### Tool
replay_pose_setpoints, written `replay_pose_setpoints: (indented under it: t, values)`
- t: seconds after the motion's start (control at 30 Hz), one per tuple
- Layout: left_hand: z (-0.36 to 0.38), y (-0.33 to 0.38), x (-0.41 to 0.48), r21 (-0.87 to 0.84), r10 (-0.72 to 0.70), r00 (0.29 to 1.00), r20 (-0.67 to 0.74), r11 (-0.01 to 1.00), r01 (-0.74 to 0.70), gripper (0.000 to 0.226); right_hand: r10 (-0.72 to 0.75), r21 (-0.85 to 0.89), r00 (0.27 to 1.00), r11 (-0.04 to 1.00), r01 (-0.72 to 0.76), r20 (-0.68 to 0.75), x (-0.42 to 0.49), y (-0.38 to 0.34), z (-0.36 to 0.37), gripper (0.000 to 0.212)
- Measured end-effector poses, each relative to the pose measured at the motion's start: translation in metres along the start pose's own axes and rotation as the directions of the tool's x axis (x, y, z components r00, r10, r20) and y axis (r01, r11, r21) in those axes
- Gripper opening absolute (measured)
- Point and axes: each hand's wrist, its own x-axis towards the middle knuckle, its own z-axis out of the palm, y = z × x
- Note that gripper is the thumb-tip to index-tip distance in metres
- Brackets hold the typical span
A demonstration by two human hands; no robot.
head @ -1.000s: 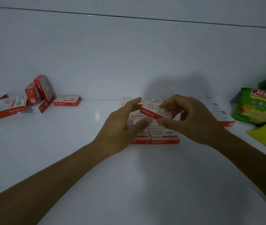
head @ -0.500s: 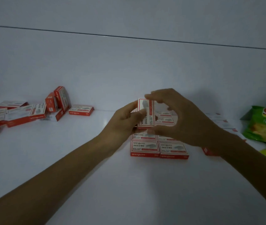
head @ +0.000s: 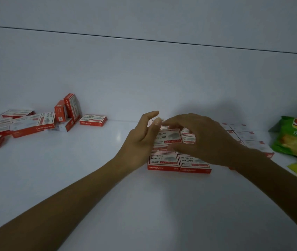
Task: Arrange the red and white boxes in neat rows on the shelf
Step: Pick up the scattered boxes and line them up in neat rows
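Right hand (head: 207,140) curls round one box (head: 168,137), fingers on far edge, thumb on near. Box lies flat over tidy block (head: 178,163) at middle of shelf (head: 108,187). Left hand (head: 138,140) relaxed, fingers straight, thumb touching box's left end. We see further rows (head: 247,136) beside right wrist, squared up. Left end of shelf: heap of loose boxes (head: 35,124), some tilted on end — we judge roughly half done.

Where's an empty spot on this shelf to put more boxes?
Bare white shelf lies between the jumbled pile of red and white cardboard boxes at left and the neat rows, and along the front. Crowded: right, between rows and green snack bags.
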Motion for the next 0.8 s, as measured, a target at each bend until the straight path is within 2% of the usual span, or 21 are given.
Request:
replay_pose_setpoints:
  t: [0.13,0.23,0.3,0.4,0.53,0.7,0.8]
  values:
    - [-0.004,-0.012,0.006,0.275,-0.022,0.999,-0.025,0.961,0.028,0.058,0.117,-0.007,0.992,0.993,-0.117,-0.038,0.011,0.021,0.011,0.033]
    - [-0.008,-0.032,0.010,0.567,-0.022,0.999,0.044,0.823,-0.007,0.048,0.199,0.005,0.978,0.980,-0.199,-0.059,0.032,0.039,0.022,0.031]
    - [-0.008,-0.041,0.012,0.668,-0.021,0.990,0.137,0.741,-0.076,0.049,0.220,-0.029,0.974,0.975,-0.222,-0.051,0.048,0.047,0.034,0.032]
    - [-0.008,-0.049,0.016,0.681,-0.023,0.986,0.166,0.726,-0.098,0.056,0.234,-0.111,0.971,0.965,-0.237,-0.040,0.064,0.051,0.053,0.033]
    - [-0.007,-0.052,0.017,0.702,-0.039,0.985,0.166,0.707,-0.090,0.061,0.205,-0.247,0.974,0.943,-0.224,-0.097,0.061,0.043,0.063,0.031]
    - [-0.007,-0.052,0.017,0.719,-0.068,0.984,0.165,0.691,-0.073,0.054,0.180,-0.260,0.984,0.949,-0.177,-0.014,0.049,0.033,0.064,0.034]
    - [-0.006,-0.051,0.017,0.722,-0.076,0.983,0.168,0.689,-0.070,0.051,0.195,-0.193,0.980,0.961,-0.197,-0.029,0.044,0.033,0.070,0.037]
